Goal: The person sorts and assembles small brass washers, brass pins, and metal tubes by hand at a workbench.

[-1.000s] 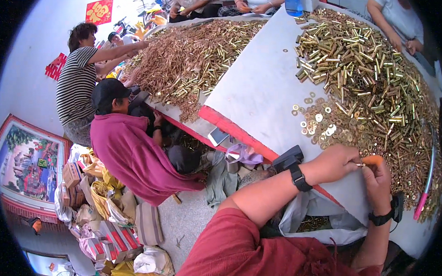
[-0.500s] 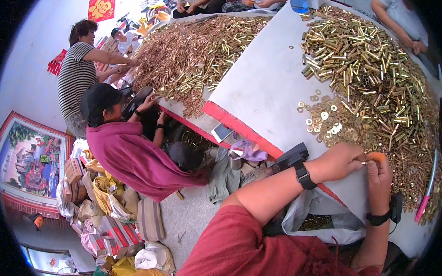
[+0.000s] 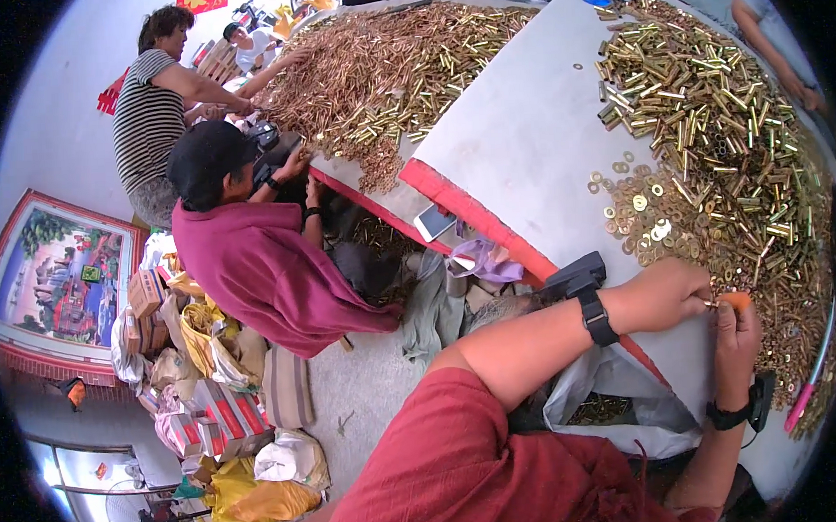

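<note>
My left hand [image 3: 670, 296] and my right hand [image 3: 737, 346] meet above the near edge of the brass heap, fingertips pinched together. A tiny part sits between them, mostly hidden by the fingers and too small to name. An orange cover [image 3: 737, 300] shows at a fingertip of my right hand. Just beyond my left hand lie flat brass washers [image 3: 642, 224], spread at the edge of the pile. Brass tubes [image 3: 708, 127] are heaped farther back, and smaller metal pieces [image 3: 784, 326] lie to the right of my right hand.
A pink and blue pen-like stick [image 3: 800, 408] lies at the right. The white tabletop [image 3: 524, 147] has a red edge; a phone [image 3: 434, 222] rests left of it. Co-workers sit and stand around a second heap [image 3: 384, 87]. Sacks and boxes [image 3: 230, 419] fill the left floor.
The view has shifted a little, so the table and my hands appear farther right. My hands stay together. The striped-shirt person's arm now stretches toward the far heap.
</note>
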A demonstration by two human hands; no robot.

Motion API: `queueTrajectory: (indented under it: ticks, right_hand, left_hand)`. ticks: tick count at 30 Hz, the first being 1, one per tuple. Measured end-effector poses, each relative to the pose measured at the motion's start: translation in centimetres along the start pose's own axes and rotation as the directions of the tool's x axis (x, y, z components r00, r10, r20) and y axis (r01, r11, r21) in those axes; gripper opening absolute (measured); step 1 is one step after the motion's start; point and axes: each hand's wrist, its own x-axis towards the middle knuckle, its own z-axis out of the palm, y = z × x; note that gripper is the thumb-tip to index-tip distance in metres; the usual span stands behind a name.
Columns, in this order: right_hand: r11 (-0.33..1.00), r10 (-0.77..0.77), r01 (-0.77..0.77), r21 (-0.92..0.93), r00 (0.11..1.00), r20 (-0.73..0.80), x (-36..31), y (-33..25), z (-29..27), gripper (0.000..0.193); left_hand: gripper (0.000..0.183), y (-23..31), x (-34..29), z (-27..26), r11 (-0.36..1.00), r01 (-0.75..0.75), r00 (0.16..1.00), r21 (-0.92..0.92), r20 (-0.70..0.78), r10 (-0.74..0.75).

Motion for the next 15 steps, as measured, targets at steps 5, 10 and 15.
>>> queueTrajectory:
  ticks: [5,10,15]
  right_hand:
    - [0.936,0.037,0.015,0.351,0.989,-0.142,-0.2,-2.9,1.9,0.017]
    - [0.996,-0.007,0.004,0.093,1.000,0.028,-0.1,-0.6,-0.1,0.024]
    - [0.934,0.045,-0.023,0.356,0.998,-0.054,-0.2,-1.4,1.3,0.021]
  left_hand:
    - [0.018,-0.1,0.0,0.0,0.999,0.041,0.999,-0.035,-0.005,-0.041]
    - [0.016,-0.3,0.1,0.2,1.000,0.006,1.000,-0.016,-0.016,-0.006]
    - [0.015,-0.8,0.1,0.4,0.998,0.030,0.999,-0.054,-0.033,-0.032]
